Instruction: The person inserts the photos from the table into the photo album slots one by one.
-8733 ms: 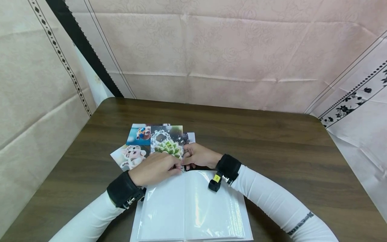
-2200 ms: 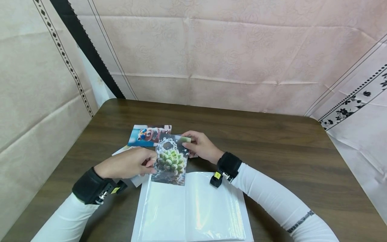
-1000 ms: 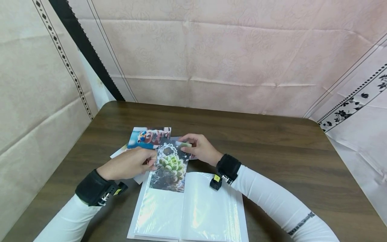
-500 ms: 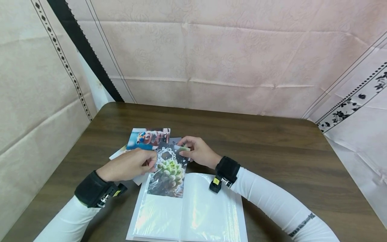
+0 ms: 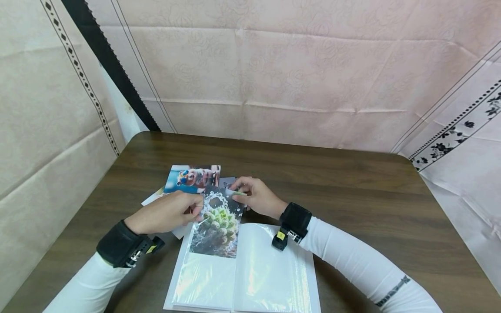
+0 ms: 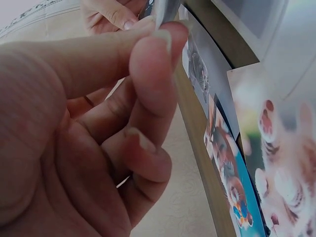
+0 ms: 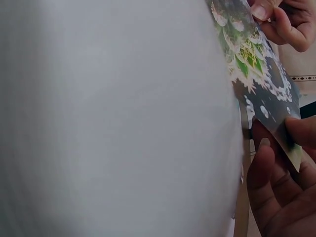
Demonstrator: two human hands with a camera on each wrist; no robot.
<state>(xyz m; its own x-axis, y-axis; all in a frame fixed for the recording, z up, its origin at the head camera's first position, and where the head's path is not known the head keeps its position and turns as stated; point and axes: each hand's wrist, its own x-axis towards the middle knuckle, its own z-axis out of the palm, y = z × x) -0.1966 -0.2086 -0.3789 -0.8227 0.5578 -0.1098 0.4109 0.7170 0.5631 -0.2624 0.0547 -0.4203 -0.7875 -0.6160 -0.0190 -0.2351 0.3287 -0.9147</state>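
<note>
One dark succulent photo [image 5: 218, 224], green mid-picture.

Succulent photo [image 5: 220, 224], dark background, slightly tilted, lower part over left page [image 5: 203, 280] of open white album [image 5: 275, 271]

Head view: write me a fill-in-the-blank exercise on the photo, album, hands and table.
The held photo shows a plant coloured ____.
In the head view, the photo's lower part overlaps the album's ____ page.
The hand at the photo's top-right corner is the person's ____ one.
The table is ____ in colour.

Missing words: green; left; right; brown.
</note>
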